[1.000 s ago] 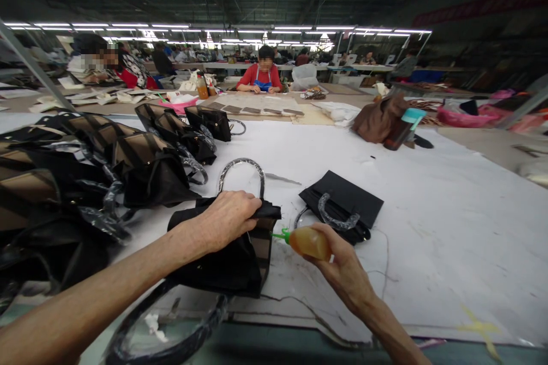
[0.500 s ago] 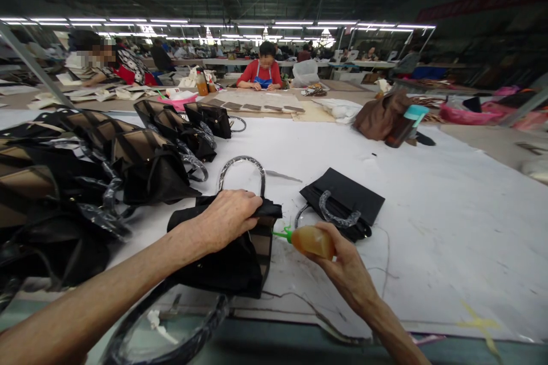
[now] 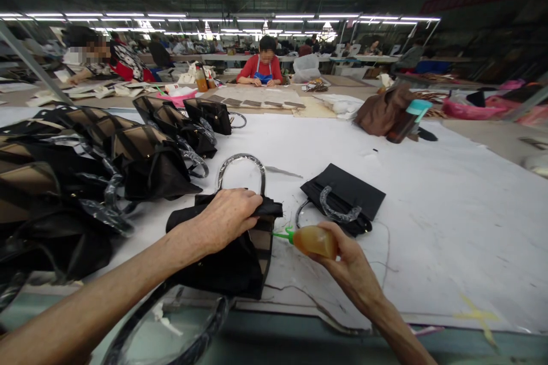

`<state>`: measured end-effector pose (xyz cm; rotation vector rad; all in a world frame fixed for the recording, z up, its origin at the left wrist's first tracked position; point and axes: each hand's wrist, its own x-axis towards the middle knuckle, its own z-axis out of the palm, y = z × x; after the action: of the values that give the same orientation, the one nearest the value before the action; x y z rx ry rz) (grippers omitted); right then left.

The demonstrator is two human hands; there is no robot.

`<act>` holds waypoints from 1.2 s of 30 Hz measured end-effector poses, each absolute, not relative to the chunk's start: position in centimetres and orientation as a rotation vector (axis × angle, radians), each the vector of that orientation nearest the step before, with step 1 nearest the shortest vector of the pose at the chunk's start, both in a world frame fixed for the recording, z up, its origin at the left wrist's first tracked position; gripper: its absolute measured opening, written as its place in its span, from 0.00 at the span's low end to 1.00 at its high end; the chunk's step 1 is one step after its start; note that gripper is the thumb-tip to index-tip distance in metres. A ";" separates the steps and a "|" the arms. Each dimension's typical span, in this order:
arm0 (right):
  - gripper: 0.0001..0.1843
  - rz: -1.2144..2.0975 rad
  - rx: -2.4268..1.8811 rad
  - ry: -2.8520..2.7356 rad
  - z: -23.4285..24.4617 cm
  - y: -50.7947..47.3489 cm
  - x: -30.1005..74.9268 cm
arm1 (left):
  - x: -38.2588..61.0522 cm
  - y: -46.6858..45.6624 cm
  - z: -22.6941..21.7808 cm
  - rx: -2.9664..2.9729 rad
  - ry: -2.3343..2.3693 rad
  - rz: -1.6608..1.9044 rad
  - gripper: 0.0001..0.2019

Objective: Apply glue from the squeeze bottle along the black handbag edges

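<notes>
A black handbag (image 3: 222, 271) lies on the white-covered table in front of me, its plastic-wrapped handles looping out at the back and over the near edge. My left hand (image 3: 231, 211) is closed on the bag's black upper edge, fingers curled over it. In my right hand (image 3: 342, 251) is a squeeze bottle (image 3: 314, 241) of amber liquid, tilted sideways. Its thin green nozzle points left, with the tip at the bag's brown and black open side. Whether the tip touches the bag I cannot tell.
Finished-looking black bags (image 3: 145, 165) crowd the left of the table. Another black handbag (image 3: 342, 199) lies beyond my right hand. Farther back are a brown bag (image 3: 381, 111) and a dark bottle with a teal lid (image 3: 406, 121). A person in red (image 3: 265, 65) sits opposite.
The view has shifted very slightly. Both hands, the squeeze bottle and the handbag keep nearly the same positions, with the nozzle still at the bag's side.
</notes>
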<state>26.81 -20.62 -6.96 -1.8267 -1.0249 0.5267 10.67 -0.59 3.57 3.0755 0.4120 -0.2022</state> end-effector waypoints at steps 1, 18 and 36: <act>0.23 0.533 -1.829 -1.016 -7.0 -20.7 26.8 | 10.7 -0.6 3.6 3.074 0.408 -0.200 0.03; 0.23 0.611 -1.816 -0.949 -7.5 -21.1 26.5 | 10.4 -0.9 3.8 3.060 0.406 -0.230 0.04; 0.22 0.689 -1.814 -0.973 -6.1 -22.2 25.9 | 9.8 -1.0 3.2 3.073 0.374 -0.204 0.03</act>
<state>25.91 -22.18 -6.11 -1.8137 -0.9733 0.6893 9.83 -0.99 3.25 3.0731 0.3736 -0.2039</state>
